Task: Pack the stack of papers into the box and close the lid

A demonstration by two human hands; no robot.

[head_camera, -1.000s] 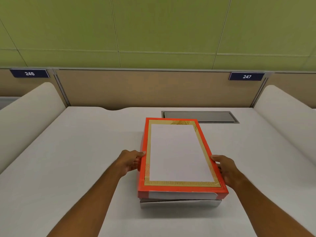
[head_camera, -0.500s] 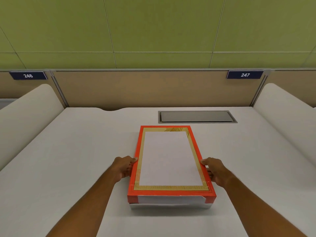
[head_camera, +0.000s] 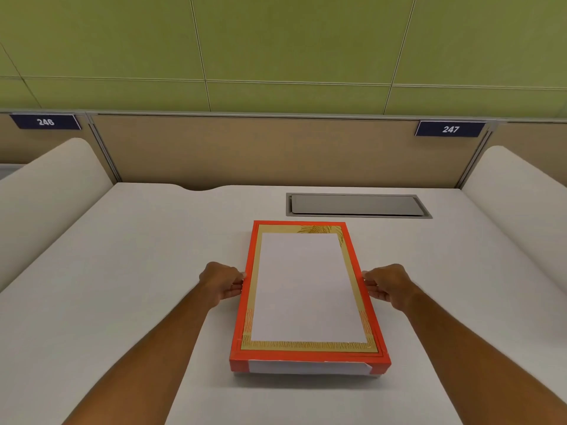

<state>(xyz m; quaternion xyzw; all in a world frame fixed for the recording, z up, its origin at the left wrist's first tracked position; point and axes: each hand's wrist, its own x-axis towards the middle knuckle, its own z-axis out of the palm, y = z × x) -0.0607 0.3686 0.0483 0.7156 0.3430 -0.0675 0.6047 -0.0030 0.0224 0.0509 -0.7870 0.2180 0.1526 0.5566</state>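
A flat box lies lengthwise on the white desk (head_camera: 122,302). Its lid (head_camera: 308,289) is red-orange with a gold border and a white centre panel, and it sits level over the silver base, of which only a thin strip shows at the near right corner (head_camera: 376,375). The papers are hidden under the lid. My left hand (head_camera: 222,283) presses its fingertips on the lid's left edge. My right hand (head_camera: 386,285) holds the lid's right edge the same way.
A grey recessed cable hatch (head_camera: 357,205) is set in the desk behind the box. White curved side dividers (head_camera: 52,191) rise at left and right (head_camera: 518,191). A tan back panel (head_camera: 276,151) carries number plates 246 and 247.
The lid was tilted and skewed above the base a second ago. It has come down and squared up over the base, with both hands staying on its side edges.
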